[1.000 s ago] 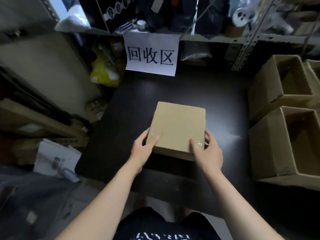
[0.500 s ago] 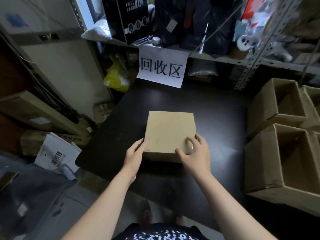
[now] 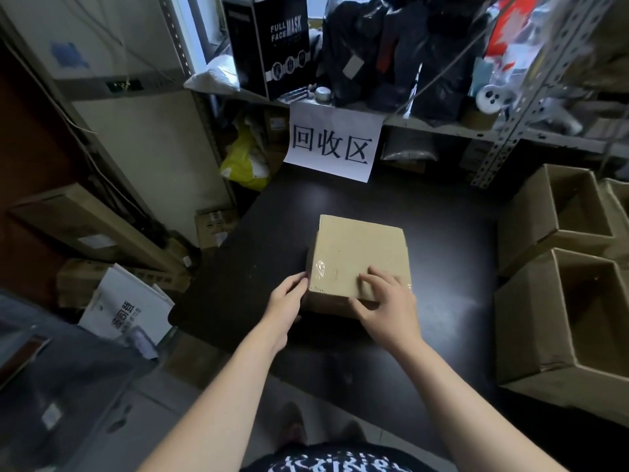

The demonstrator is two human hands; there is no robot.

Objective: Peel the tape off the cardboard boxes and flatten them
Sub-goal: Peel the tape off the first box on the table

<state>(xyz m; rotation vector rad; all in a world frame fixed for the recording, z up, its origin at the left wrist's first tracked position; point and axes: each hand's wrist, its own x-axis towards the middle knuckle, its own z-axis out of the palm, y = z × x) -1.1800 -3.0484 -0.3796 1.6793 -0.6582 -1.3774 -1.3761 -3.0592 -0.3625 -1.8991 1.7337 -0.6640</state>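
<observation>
Cardboard box (image 3: 357, 257) closed on table (image 3: 442, 260), near-right corner hidden by right hand (image 3: 388, 308) gripping that edge | left hand (image 3: 286, 304) flat against left side | tape (image 3: 319, 269) extent unclear | bare table beyond; open cartons (image 3: 558, 301) crowd right

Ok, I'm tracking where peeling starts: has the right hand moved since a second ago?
Yes: the right hand slid left, off the box's near right corner onto its top, away from the open boxes.

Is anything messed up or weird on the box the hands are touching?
Only the tape: a clear patch on top of the box, near the left hand, looks crinkled and shiny instead of flat. The box itself looks whole and closed.
</observation>
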